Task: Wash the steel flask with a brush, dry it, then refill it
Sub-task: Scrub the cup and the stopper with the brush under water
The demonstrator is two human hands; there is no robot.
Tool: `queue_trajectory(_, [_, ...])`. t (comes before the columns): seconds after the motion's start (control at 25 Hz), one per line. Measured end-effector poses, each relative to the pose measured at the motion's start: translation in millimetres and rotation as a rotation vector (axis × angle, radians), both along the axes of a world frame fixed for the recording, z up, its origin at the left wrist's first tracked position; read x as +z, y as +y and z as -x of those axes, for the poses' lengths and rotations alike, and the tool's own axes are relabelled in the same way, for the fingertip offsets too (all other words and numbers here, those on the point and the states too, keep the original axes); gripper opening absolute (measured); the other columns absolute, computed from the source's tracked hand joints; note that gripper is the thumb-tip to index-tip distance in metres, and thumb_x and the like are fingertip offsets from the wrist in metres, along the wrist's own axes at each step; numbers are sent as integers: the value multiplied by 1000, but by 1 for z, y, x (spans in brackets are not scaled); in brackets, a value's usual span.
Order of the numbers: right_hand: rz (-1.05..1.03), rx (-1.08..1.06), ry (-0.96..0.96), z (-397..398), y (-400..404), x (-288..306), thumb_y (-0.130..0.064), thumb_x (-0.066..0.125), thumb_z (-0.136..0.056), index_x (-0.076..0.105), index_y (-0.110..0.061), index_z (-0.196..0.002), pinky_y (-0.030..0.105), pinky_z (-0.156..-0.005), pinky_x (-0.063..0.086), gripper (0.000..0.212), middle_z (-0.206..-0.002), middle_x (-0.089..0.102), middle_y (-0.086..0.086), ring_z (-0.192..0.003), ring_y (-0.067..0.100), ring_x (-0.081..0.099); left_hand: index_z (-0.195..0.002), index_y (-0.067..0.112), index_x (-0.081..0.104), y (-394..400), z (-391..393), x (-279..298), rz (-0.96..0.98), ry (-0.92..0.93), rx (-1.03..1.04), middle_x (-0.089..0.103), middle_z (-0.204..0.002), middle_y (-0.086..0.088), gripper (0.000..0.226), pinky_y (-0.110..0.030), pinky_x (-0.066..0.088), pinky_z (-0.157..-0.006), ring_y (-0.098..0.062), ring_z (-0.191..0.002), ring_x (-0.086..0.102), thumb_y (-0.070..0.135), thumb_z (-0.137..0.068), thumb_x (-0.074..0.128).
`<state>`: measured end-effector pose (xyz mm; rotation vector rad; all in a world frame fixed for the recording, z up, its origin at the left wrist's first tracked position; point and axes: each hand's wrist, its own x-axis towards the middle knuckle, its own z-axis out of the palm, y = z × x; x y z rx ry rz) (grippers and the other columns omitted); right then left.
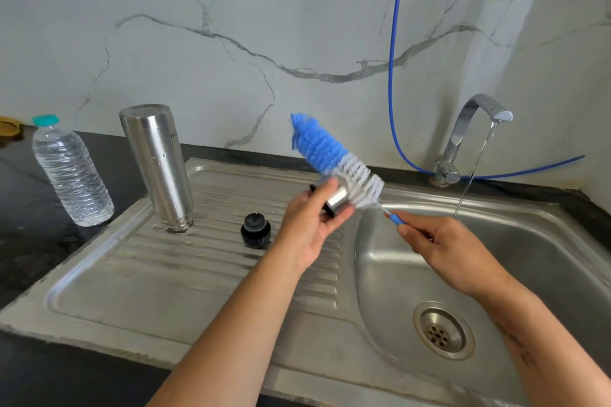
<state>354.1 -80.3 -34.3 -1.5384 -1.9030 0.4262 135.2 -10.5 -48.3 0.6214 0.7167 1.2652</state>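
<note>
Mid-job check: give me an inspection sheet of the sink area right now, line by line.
Surface: steel drainboard, wet; basin beside it.
Job's things: steel flask inverted on the drainboard; black stopper beside it; steel cap being scrubbed with the blue-white brush; plastic water bottle capped on the counter.
Clutter: nothing seen.
Grippers: left hand holds the cap; right hand holds the brush handle.
Cables: blue hose hanging behind the tap.
Surroundings: tap running; marble wall.
</note>
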Motion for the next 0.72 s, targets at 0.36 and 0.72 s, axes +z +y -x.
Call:
queue_trajectory(0.36, [76,41,82,-3,-3,5,-27,53,-105,69,-48,-117,17,-51,30,29,-56,33,-8,-55,9,28,-117,4,68,-2,-1,4,-82,-33,2,77,-102,-11,25,-35,64,-83,-18,-91,76,15,-95,69])
queue_trajectory(0.72, [151,101,84,-8,-1,6,-27,51,-106,71,-37,-122,15,-51,31,28,-57,34,-9,-52,7,29,-115,7,69,1,2,4,-141,14,16,78,-101,-7,20,-37,63,-89,-19,-97,75,15,-97,67])
